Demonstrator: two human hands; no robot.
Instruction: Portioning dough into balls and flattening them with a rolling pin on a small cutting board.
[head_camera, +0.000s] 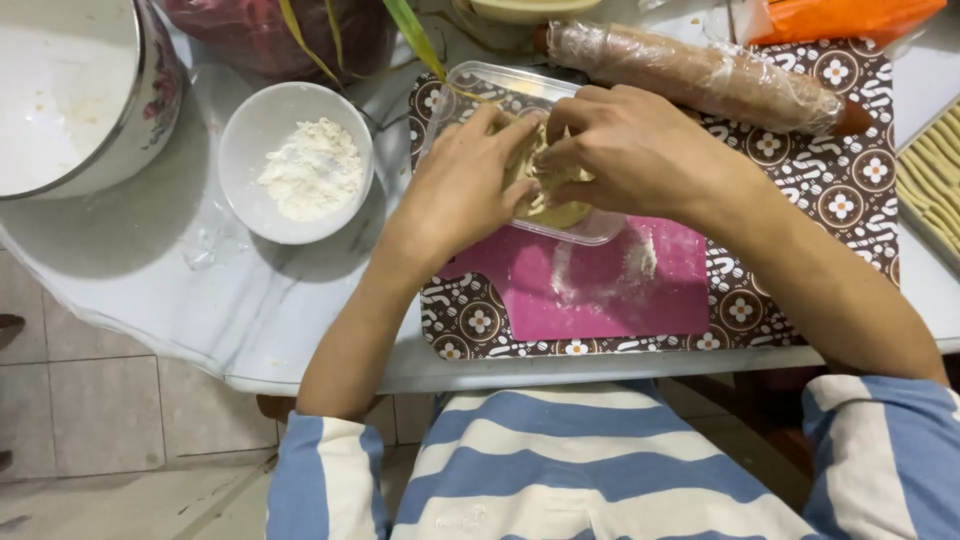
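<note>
Head view shows pale, soft dough (556, 205) inside a clear plastic tub (500, 85), which stands on the far edge of a pink mat (600, 295). Left hand (465, 185) and right hand (630, 145) meet over the tub, fingers bent narrow and pinching the dough together. The mat is smooth, rectangular, dusted with white flour. Under the mat lies a brown patterned tray (850, 180). Behind the tub rests a rolling pin (690, 75) wrapped in wrinkled film. Left of the tub sits a round white bowl (240, 150) with powdery flour.
</note>
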